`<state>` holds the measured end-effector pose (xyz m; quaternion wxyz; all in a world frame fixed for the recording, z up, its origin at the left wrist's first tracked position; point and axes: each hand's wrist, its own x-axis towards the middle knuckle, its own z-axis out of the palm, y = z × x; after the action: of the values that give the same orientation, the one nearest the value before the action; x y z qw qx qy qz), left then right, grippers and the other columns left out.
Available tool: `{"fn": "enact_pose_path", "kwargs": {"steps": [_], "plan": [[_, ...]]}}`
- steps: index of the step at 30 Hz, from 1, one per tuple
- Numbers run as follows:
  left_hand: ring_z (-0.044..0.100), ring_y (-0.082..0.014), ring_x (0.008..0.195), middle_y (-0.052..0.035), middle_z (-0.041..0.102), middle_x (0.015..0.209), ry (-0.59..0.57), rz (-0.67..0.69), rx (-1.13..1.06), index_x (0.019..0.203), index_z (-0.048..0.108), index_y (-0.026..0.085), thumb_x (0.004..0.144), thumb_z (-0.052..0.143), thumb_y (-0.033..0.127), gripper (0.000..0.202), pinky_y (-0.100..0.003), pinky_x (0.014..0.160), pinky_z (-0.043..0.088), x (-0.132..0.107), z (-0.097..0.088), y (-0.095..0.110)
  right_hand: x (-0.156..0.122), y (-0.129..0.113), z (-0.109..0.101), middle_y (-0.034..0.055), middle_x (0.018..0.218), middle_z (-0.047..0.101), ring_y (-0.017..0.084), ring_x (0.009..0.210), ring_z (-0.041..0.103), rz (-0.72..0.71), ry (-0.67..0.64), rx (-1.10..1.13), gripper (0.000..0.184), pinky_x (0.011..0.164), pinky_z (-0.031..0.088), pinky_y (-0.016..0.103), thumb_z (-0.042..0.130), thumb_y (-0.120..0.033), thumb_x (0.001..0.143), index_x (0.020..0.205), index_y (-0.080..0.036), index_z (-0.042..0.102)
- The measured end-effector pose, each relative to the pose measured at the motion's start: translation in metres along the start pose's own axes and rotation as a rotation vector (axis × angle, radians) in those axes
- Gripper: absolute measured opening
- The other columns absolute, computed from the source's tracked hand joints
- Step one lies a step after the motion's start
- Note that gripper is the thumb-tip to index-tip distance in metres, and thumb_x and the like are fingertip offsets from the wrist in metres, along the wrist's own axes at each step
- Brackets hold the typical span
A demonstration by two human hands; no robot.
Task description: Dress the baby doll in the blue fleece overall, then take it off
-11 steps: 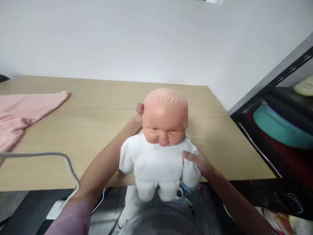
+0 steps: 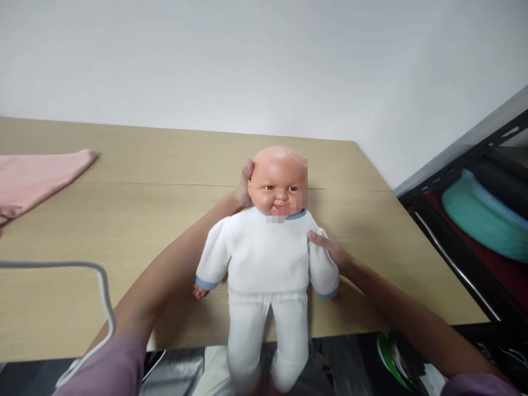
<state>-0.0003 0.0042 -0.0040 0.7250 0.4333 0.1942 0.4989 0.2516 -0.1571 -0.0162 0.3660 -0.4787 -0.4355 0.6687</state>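
Observation:
A baby doll [image 2: 268, 258] in a white top with blue cuffs and collar and white trousers leans back over the table's near edge, its front toward me. Its legs hang down past that edge. My left hand [image 2: 246, 184] is curled behind the doll's head, with only some fingers showing at the side. On the other side, my right hand [image 2: 332, 250] grips the doll's upper arm, the thumb lying across the sleeve. The rest of that hand's fingers are hidden behind the sleeve.
A pink cloth [image 2: 37, 179] lies at the left on the wooden table [image 2: 144, 214]. A grey cable [image 2: 103, 291] runs across the lower left. At the right, a dark shelf rack [image 2: 466, 264] holds a teal basin [image 2: 482, 217]. A white wall [image 2: 231, 66] stands behind.
The doll has tipped back toward the table, so its face, collar, cuffs and full trouser legs now show. Both hands have kept hold of it. My view has shifted slightly.

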Motion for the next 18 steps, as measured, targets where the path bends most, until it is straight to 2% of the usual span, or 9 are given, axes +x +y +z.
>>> {"fn": "enact_pose_path", "kwargs": {"steps": [2, 4, 6, 8, 11, 13, 18], "plan": [[0.054, -0.0488, 0.158, -0.0128, 0.085, 0.132, -0.015, -0.016, -0.011, 0.135, 0.079, 0.023, 0.083, 0.058, 0.101, 0.097, -0.06, 0.128, 0.051, 0.006, -0.011, -0.006, 0.008, 0.004, -0.004, 0.0087, 0.111, 0.088, 0.036, 0.115, 0.082, 0.001, 0.005, -0.024, 0.058, 0.114, 0.06, 0.052, 0.086, -0.072, 0.086, 0.113, -0.021, 0.079], [0.054, -0.048, 0.158, -0.0126, 0.085, 0.131, -0.019, -0.04, -0.015, 0.134, 0.079, 0.022, 0.082, 0.063, 0.099, 0.094, -0.059, 0.129, 0.05, 0.014, -0.023, -0.013, 0.012, 0.007, -0.006, 0.0104, 0.136, 0.083, 0.038, 0.134, 0.075, -0.065, 0.002, -0.05, 0.069, 0.124, 0.055, 0.054, 0.086, -0.073, 0.086, 0.134, -0.024, 0.074], [0.056, -0.0472, 0.157, -0.0131, 0.086, 0.129, 0.001, -0.024, -0.031, 0.131, 0.081, 0.022, 0.08, 0.066, 0.098, 0.093, -0.059, 0.129, 0.05, 0.024, -0.036, -0.02, 0.012, 0.008, -0.008, 0.0108, 0.159, 0.071, 0.038, 0.152, 0.063, -0.175, 0.001, -0.131, 0.08, 0.132, 0.047, 0.055, 0.086, -0.071, 0.088, 0.152, -0.029, 0.065], [0.058, -0.0471, 0.155, -0.0145, 0.086, 0.129, 0.002, -0.021, -0.058, 0.13, 0.081, 0.02, 0.081, 0.066, 0.098, 0.094, -0.059, 0.13, 0.049, 0.034, -0.048, -0.026, 0.011, 0.009, -0.009, 0.0101, 0.173, 0.058, 0.037, 0.163, 0.051, -0.258, 0.005, -0.253, 0.085, 0.139, 0.037, 0.057, 0.082, -0.069, 0.093, 0.165, -0.031, 0.054], [0.06, -0.0481, 0.153, -0.0162, 0.085, 0.131, -0.036, -0.069, -0.086, 0.13, 0.082, 0.017, 0.084, 0.06, 0.098, 0.096, -0.06, 0.13, 0.049, 0.047, -0.061, -0.029, 0.01, 0.012, -0.012, 0.009, 0.182, 0.046, 0.037, 0.169, 0.043, -0.307, 0.019, -0.429, 0.086, 0.142, 0.029, 0.061, 0.074, -0.065, 0.102, 0.175, -0.034, 0.04], [0.06, -0.0476, 0.153, -0.0165, 0.084, 0.132, -0.051, -0.073, -0.09, 0.13, 0.082, 0.016, 0.086, 0.057, 0.098, 0.096, -0.06, 0.131, 0.047, 0.055, -0.068, -0.025, 0.01, 0.014, -0.013, 0.0084, 0.184, 0.043, 0.037, 0.17, 0.041, -0.337, 0.033, -0.525, 0.082, 0.141, 0.03, 0.062, 0.069, -0.061, 0.106, 0.177, -0.035, 0.037], [0.059, -0.0432, 0.154, -0.0158, 0.084, 0.135, -0.051, 0.003, -0.065, 0.133, 0.08, 0.014, 0.092, 0.053, 0.094, 0.094, -0.056, 0.135, 0.042, 0.072, -0.081, -0.01, 0.009, 0.018, -0.013, 0.014, 0.167, 0.062, 0.041, 0.155, 0.058, -0.454, 0.125, -0.716, 0.063, 0.132, 0.046, 0.061, 0.063, -0.056, 0.109, 0.164, -0.028, 0.056]]}}
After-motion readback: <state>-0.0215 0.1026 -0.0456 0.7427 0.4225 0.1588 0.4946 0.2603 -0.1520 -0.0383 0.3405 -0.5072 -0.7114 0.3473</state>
